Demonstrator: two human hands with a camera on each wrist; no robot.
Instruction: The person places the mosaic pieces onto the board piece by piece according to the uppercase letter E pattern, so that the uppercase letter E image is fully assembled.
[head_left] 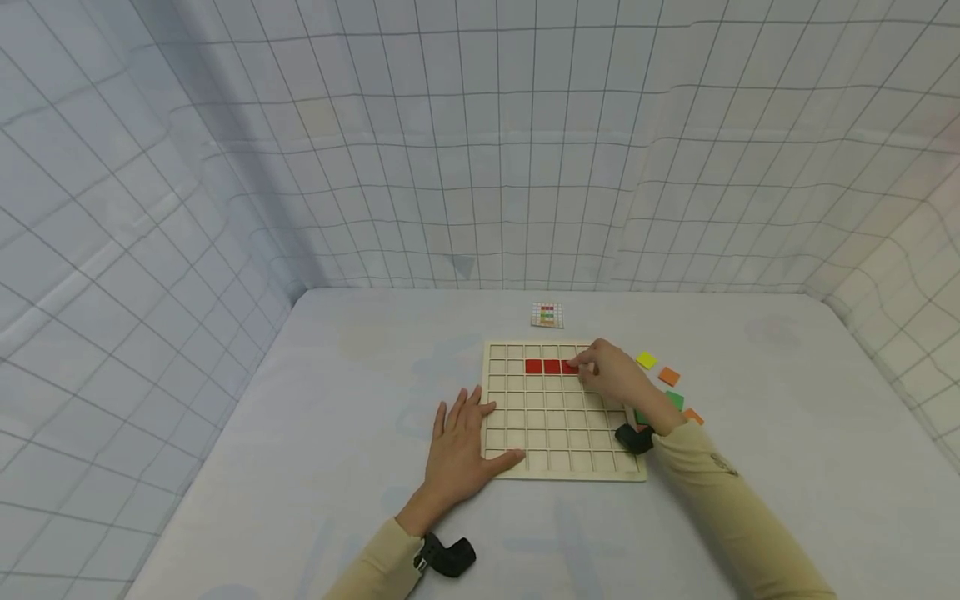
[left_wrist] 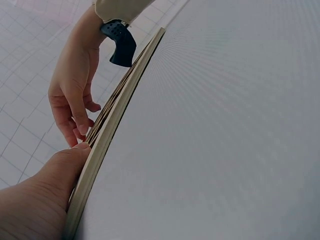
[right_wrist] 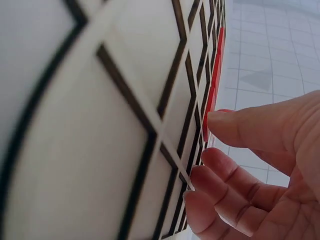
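Your gridded board (head_left: 546, 419) lies flat on the white bench (head_left: 315, 400). Two red tiles (head_left: 543, 367) and a third red tile (head_left: 568, 367) sit side by side in the second row from the far edge, in the third to fifth columns from the left.

Your right hand (head_left: 613, 372) reaches over the board. Its fingers are bent, and thumb and fingertips are at the third red tile; whether they pinch it or merely press it cannot be told.

Your left hand (head_left: 459, 454) rests at the board's left side, fingers spread and straight, thumb laid across the near left corner area. It holds nothing.

Just beyond the board's far edge lies a small patterned card (head_left: 547, 314). Near its right side you have a yellow tile (head_left: 647, 360), two orange tiles (head_left: 670, 377) and green pieces (head_left: 675, 400), partly hidden by your right wrist. A grid-patterned curtain (head_left: 480, 167) stands behind the bench.
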